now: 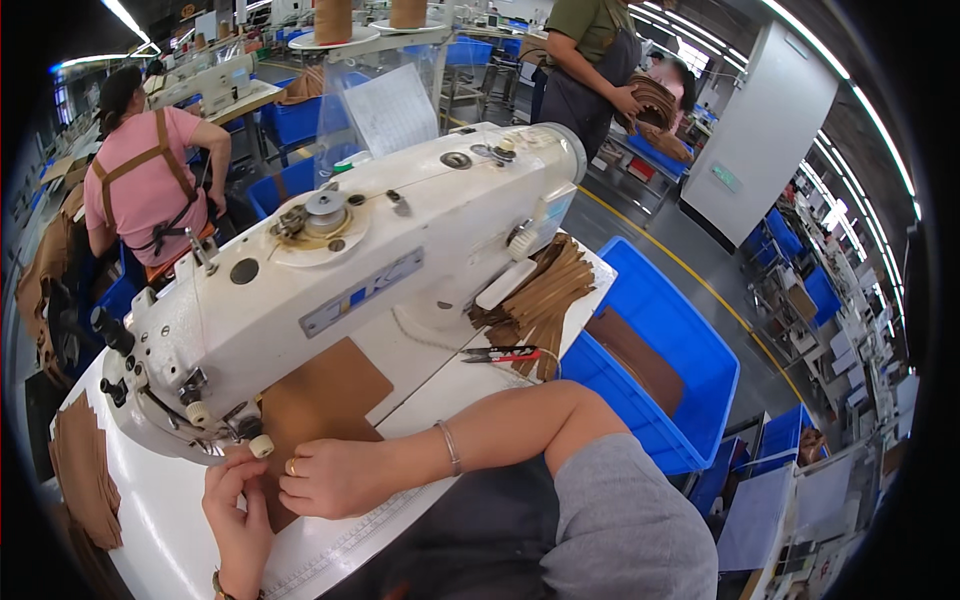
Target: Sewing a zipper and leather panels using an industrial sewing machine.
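Note:
A flat brown leather-like panel [325, 395] lies on the white bed of the sewing machine [350, 250], partly under its arm. My right hand [335, 478] rests on the panel's near part with the fingers curled against it. Just left of it, my left hand [238, 515] is beside the panel's edge, thumb and fingers drawn together below the machine head. Whatever those left fingertips hold is hidden. The needle area is blocked by the machine head and my fingers. Thread snips with red handles [510, 354] lie to the right of the panel.
A pile of brown strips [540, 300] sits by the machine's right end, and stacked brown pieces [85, 470] lie at the left edge. A blue bin [715, 400] with brown material stands at right. One person [155, 180] sits far left; another [590, 60] stands behind, holding brown pieces.

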{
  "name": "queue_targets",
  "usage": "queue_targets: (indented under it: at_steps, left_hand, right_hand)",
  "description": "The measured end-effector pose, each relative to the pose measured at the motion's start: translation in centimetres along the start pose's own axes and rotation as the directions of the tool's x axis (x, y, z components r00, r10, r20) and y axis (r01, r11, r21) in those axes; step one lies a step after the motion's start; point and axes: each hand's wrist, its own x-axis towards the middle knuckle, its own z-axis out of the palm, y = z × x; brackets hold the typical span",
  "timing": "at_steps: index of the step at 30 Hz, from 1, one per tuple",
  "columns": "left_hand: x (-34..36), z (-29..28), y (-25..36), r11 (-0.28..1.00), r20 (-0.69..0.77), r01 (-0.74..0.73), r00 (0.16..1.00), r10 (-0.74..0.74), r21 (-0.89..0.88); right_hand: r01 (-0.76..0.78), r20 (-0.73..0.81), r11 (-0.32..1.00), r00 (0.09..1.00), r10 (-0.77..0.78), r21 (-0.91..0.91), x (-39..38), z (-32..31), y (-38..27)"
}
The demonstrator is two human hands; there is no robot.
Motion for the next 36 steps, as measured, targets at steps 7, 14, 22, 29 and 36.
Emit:
queue_targets:
  at_steps: [7, 14, 22, 29, 36]
  left_hand:
    - [0.7, -1.7, 1.3, 0.805, 0.211, 0.396, 0.918, -0.336, -0.442]
    - [0.8, -3.6, -0.5, 0.994, -0.171, 0.009, 0.985, 0.010, 0.108]
    - [0.4, -1.0, -0.4, 0.817, 0.131, -0.269, 0.963, 0.235, 0.510]
    - [0.8, -0.1, -1.9, 0.748, 0.158, -0.295, 0.955, 0.251, 0.595]
    - [0.8, 0.0, -1.2, 0.794, 0.186, -0.303, 0.953, 0.241, 0.527]
  right_hand:
    - [-0.094, -0.138, 0.984, 0.988, 0.073, -0.153, 0.5, 0.6, 0.4]
    - [-0.570, 0.044, 0.620, 0.755, 0.655, 0.539, 0.8, -1.1, 3.2]
    - [-0.597, 0.168, 0.441, 0.701, 0.694, 0.670, 1.0, -2.1, 3.4]
    - [-0.579, 0.152, 0.442, 0.707, 0.691, 0.686, 0.6, -1.9, 3.3]
    - [-0.562, 0.141, 0.443, 0.715, 0.685, 0.698, 0.6, -1.9, 3.2]
